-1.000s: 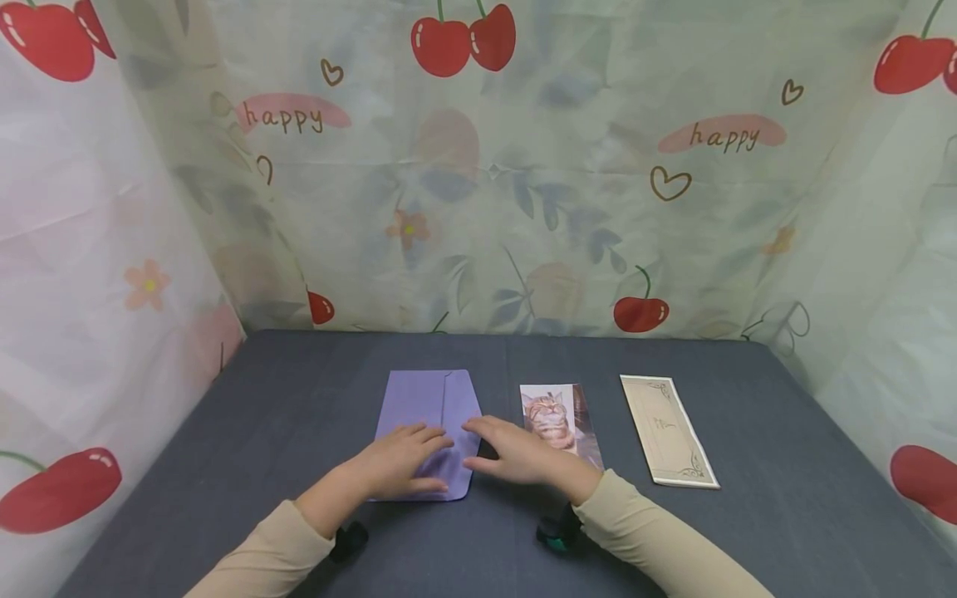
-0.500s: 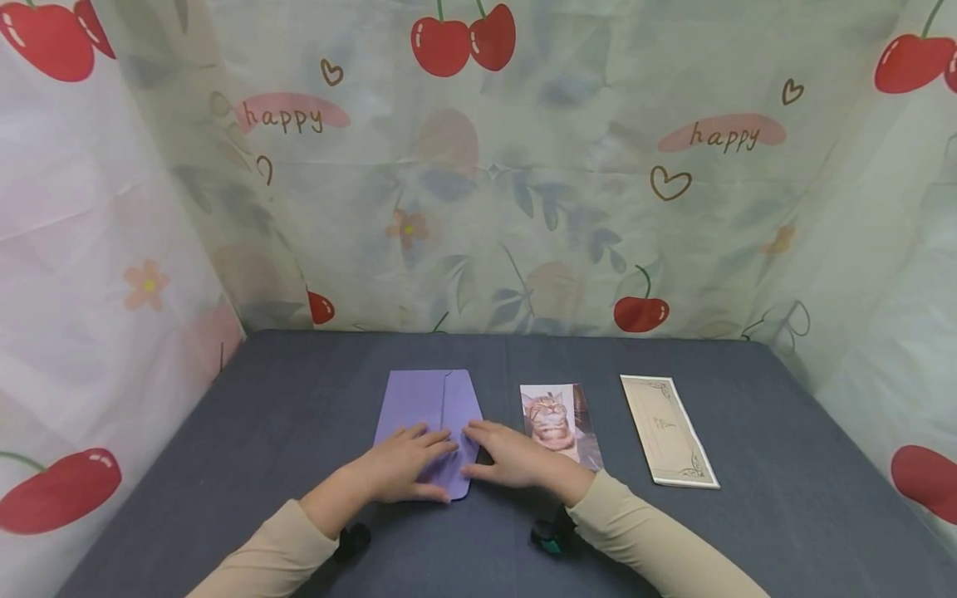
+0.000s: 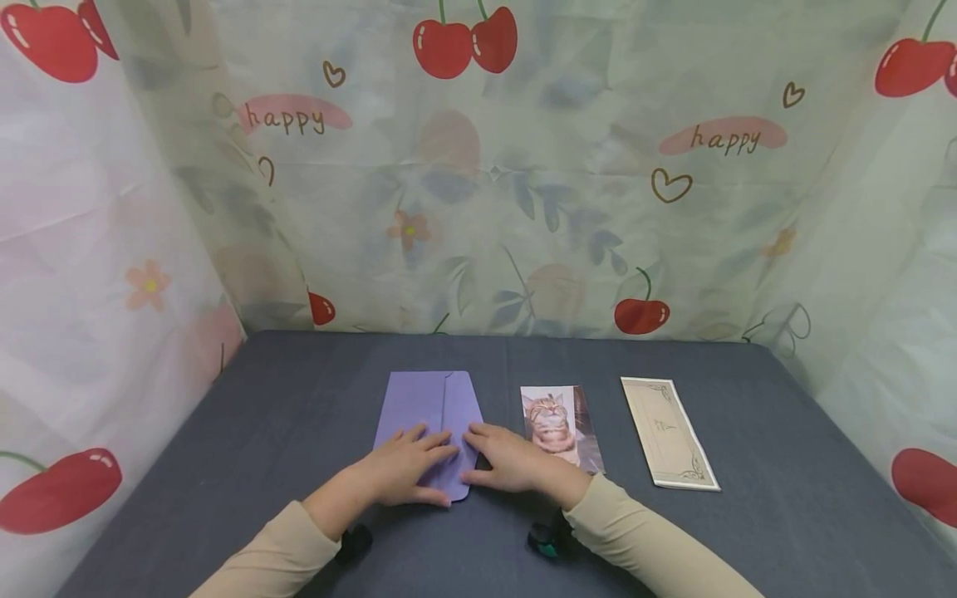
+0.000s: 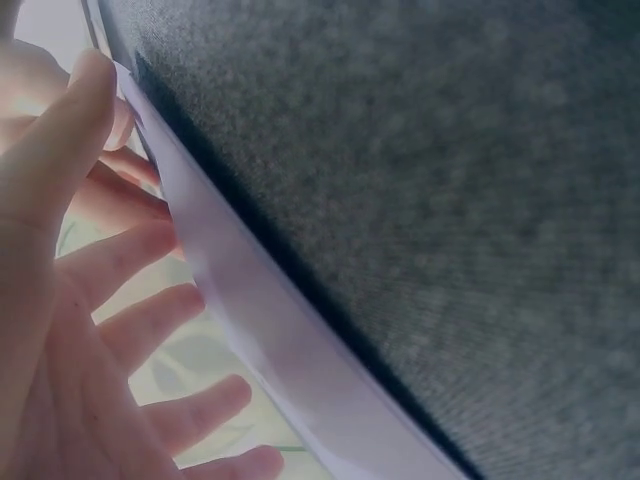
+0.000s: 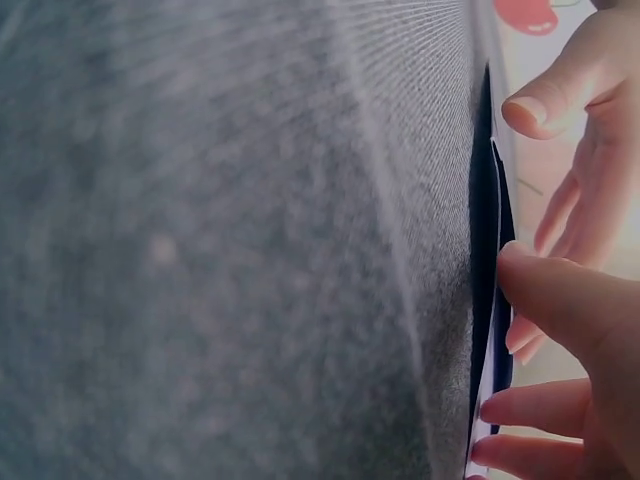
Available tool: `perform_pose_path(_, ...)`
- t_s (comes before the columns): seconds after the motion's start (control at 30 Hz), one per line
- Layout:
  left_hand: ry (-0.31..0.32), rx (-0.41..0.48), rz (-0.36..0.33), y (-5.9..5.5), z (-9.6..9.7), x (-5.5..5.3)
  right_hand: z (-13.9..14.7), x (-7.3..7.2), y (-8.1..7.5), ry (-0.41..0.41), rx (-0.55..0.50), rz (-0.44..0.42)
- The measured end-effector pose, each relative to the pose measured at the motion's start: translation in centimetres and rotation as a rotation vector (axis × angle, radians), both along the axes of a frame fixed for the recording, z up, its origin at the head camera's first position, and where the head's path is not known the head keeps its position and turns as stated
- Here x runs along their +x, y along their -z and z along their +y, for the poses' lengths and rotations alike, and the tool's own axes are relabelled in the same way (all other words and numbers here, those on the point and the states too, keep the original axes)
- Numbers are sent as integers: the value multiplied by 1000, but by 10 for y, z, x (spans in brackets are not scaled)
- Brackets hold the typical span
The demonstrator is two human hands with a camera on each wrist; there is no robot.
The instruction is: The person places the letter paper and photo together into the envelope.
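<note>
A purple envelope (image 3: 414, 403) lies on the dark table, its flap seam facing up. My left hand (image 3: 404, 468) rests flat over its lower left part, fingers spread and fairly straight. At the lower right edge is my right hand (image 3: 516, 461), its fingertips on the envelope and its thumb by the edge. In the left wrist view, the left fingers (image 4: 110, 260) reach the pale side of the envelope (image 4: 280, 360). The right thumb (image 5: 545, 285) meets the envelope's edge in the right wrist view, with the left hand (image 5: 590, 110) beyond it.
A cat photo card (image 3: 549, 419) lies just right of the envelope, partly behind the right hand. Farther right is a cream card with ornate corners (image 3: 668, 432). A printed curtain (image 3: 493, 208) encloses the dark table (image 3: 299, 390) at the back and sides.
My right hand has shifted slightly left and toward me at the envelope's edge, its fingertips lower. The left hand and the envelope stay nearly where they were.
</note>
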State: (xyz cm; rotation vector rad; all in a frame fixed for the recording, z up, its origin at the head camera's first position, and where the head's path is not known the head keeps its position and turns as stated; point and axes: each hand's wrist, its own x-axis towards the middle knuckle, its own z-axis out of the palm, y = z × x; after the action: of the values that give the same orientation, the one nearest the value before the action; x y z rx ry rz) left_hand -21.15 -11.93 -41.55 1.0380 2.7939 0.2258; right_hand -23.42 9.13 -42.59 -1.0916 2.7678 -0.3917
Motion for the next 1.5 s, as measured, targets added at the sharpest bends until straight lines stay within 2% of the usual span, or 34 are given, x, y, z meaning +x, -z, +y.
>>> perform_pose_path(0.33,-11,-15,7,1,-2,0,-3,2,1,5,48,50)
perform_pose_path(0.47,-2,-24,25,1,-2,0,-4,2,2,13,57,50)
perform_pose_path(0.77,-9,-47,15,0,-3,-1,-5,2,1,24,63,41)
perform_pose_path(0.93,-8,-54,42,1,-4,-2,-5,3,1,28,73,43)
perform_pose_path(1.1,6,-50,94,1,-7,-4,-5,2,2,32,62,32)
perform_pose_path(1.23,20,-25,103,-1,-11,-4,-5,1,2,39,59,14)
perform_pose_path(1.33,44,-3,105,-2,-13,-4,-5,1,2,40,55,6)
perform_pose_path(1.5,92,22,157,-4,-15,-4,-5,2,-1,33,46,-5)
